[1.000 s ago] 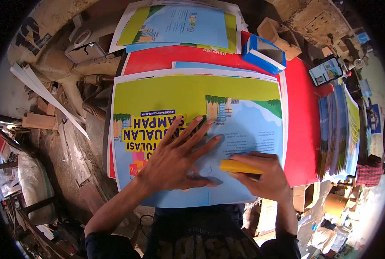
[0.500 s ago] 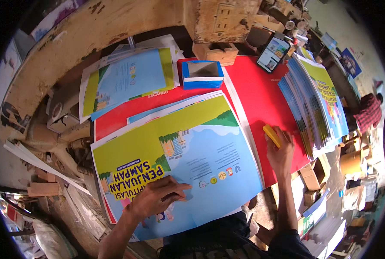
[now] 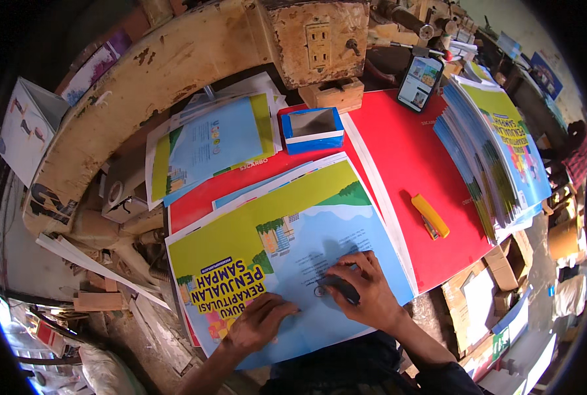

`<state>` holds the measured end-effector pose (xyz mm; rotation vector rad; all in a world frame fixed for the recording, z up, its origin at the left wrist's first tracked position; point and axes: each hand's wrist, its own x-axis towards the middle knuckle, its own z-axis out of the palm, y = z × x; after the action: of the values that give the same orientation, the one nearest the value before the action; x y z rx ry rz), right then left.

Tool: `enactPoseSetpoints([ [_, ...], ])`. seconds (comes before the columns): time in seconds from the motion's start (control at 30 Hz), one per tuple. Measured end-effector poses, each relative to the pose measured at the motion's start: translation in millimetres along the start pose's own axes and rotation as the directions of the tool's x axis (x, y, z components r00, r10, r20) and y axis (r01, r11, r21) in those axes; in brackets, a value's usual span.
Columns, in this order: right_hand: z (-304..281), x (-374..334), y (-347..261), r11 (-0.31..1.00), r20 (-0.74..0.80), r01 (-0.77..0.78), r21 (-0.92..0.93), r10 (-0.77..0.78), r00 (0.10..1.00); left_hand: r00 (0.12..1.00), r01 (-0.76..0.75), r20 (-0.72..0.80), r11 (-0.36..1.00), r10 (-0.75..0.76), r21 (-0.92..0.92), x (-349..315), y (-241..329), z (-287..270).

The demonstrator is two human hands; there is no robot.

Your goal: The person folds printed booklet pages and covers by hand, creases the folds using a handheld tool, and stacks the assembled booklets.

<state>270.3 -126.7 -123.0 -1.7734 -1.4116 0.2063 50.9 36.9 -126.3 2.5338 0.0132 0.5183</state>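
A large printed cover sheet [image 3: 320, 227], olive green and light blue with a yellow title block, lies atop other sheets in front of me. My left hand [image 3: 260, 322] rests on its near part, fingers loosely bent and holding nothing that I can see. To the right, my right hand [image 3: 366, 289] hovers at or just over the blue area, thumb and fingers curved apart with nothing between them. Whether its fingertips touch the paper I cannot tell. A yellow stapler [image 3: 430, 216] lies on the red board [image 3: 399, 148], beyond and to the right of my right hand.
At right stands a tall stack of printed booklets [image 3: 497, 151]. A phone [image 3: 420, 83] leans at the back, and a blue open box [image 3: 312, 130] sits behind the sheet. More printed sheets [image 3: 217, 141] lie at back left, under a worn cream machine frame [image 3: 175, 62].
My right hand has let go of the yellow stapler, leaving it on the red board, and moved left over the cover sheet. My left hand stays on the sheet. The view has shifted slightly.
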Motion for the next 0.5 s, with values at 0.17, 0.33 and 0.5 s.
enactPoseSetpoints([
  [0.17,0.2,-0.8,2.5,1.000,0.013,0.001,0.009,-0.001,1.000,0.922,0.367,-0.053,0.907,-0.385,-0.206,1.0,16.1,11.2],
  [0.33,-0.1,-1.5,0.9,1.000,0.026,-0.016,0.007,0.016,1.000,0.914,0.405,0.065,0.911,-0.400,-0.080,24.9,21.2,-5.4],
  [0.5,4.1,-2.6,3.8,1.000,0.029,-0.013,-0.013,0.014,0.999,0.883,0.315,0.349,0.947,-0.315,0.060,44.4,22.2,-24.6],
])
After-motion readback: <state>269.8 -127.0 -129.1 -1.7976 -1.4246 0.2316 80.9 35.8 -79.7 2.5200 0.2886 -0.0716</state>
